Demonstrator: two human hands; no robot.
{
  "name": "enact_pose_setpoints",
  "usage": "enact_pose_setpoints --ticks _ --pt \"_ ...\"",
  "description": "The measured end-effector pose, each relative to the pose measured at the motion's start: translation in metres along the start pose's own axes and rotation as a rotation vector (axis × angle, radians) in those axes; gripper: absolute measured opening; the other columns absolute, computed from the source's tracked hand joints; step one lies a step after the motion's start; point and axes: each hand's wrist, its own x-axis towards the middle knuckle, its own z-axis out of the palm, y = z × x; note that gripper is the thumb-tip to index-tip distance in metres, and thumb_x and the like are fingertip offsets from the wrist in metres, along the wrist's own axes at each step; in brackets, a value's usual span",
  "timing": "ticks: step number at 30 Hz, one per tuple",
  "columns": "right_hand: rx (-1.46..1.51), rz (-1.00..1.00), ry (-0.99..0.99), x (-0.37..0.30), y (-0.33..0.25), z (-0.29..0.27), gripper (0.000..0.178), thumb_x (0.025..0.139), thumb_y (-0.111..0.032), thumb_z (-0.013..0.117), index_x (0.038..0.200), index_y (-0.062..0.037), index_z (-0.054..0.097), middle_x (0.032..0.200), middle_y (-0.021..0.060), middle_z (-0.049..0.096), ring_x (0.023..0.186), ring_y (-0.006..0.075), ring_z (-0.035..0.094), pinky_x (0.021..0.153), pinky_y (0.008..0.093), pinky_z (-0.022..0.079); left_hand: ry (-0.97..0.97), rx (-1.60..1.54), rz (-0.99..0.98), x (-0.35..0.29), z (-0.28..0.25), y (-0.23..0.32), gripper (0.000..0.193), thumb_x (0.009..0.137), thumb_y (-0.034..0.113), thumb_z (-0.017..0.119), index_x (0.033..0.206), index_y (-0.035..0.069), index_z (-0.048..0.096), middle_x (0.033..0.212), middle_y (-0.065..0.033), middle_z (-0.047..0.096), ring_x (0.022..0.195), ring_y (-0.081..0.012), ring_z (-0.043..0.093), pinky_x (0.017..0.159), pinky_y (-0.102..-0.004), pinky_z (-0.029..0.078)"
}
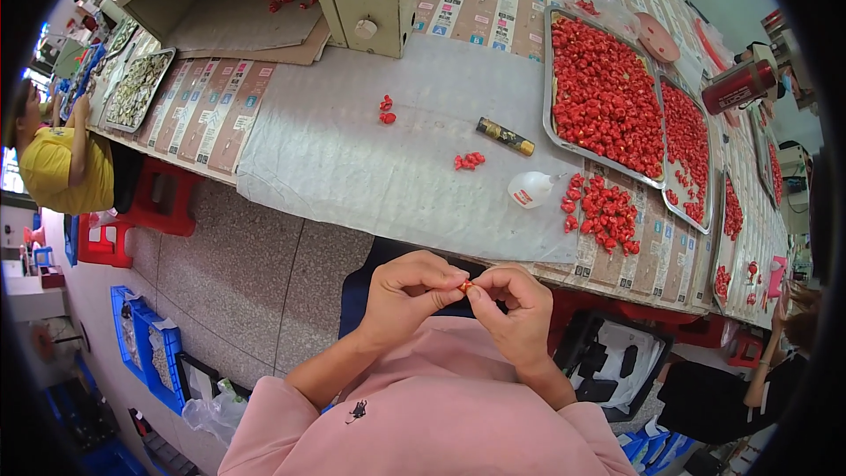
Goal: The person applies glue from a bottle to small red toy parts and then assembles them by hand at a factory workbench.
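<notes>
We see the small red piece (465,286) at the meeting point of the grip, pinched narrowly between the left hand (407,294) on its 9 o'clock side and the right hand (513,308) on its 3 o'clock side, in front of the pink shirt (458,397). From that pinch, we find a loose red pile (608,216) at 2 o'clock, a white bottle (531,189) at 1 o'clock and a little red cluster (469,160) at 12 o'clock, all resting on the table (652,275).
</notes>
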Motion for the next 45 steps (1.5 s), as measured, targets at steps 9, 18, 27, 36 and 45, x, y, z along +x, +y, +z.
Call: enact_pose_setpoints --ticks 9,18,27,36,45 --pt "-0.021 -0.022 -0.022 -0.001 0.001 -0.004 0.009 0.075 0.004 0.067 0.083 0.0022 0.062 0.081 0.0056 0.061 0.065 0.0082 0.059 0.057 0.0198 0.047 -0.016 0.004 -0.042 0.0 0.003 0.004 0.02 0.071 -0.009 0.071 0.086 0.004 0.07 0.092 -0.0103 0.065 0.085 -0.0158 0.062 0.075 -0.025 0.052" --pt "-0.038 0.01 -0.07 -0.001 0.004 -0.009 0.011 0.075 0.006 0.066 0.084 0.0025 0.061 0.086 0.0052 0.059 0.071 0.0064 0.056 0.062 0.0181 0.045 -0.02 0.013 -0.039 0.0 0.003 0.0 0.02 0.071 -0.008 0.071 0.087 0.004 0.07 0.092 -0.0099 0.065 0.085 -0.0161 0.062 0.074 -0.0252 0.052" --pt "-0.052 -0.015 -0.07 -0.002 0.008 -0.01 0.011 0.075 0.006 0.066 0.084 0.0027 0.06 0.085 0.0055 0.059 0.071 0.0073 0.057 0.061 0.0191 0.047 -0.024 0.025 -0.037 -0.001 0.005 0.0 0.02 0.073 -0.009 0.069 0.087 0.004 0.07 0.092 -0.0099 0.064 0.084 -0.0159 0.062 0.074 -0.0246 0.052" --pt "-0.028 -0.004 -0.062 -0.004 0.008 -0.012 0.01 0.075 0.006 0.066 0.084 0.0029 0.06 0.084 0.0058 0.059 0.072 0.0077 0.057 0.063 0.0193 0.048 -0.022 0.067 -0.009 -0.002 0.01 0.001 0.02 0.074 -0.01 0.068 0.088 0.004 0.069 0.093 -0.0099 0.062 0.085 -0.0162 0.062 0.075 -0.0244 0.052" --pt "0.116 0.055 -0.09 -0.01 -0.001 -0.019 0.008 0.078 0.005 0.064 0.085 0.0038 0.06 0.087 0.0054 0.059 0.073 0.0074 0.057 0.064 0.0194 0.048 -0.033 -0.08 -0.084 -0.008 0.018 0.006 0.019 0.077 -0.009 0.065 0.093 0.001 0.067 0.098 -0.0094 0.06 0.089 -0.0159 0.061 0.078 -0.0261 0.052"
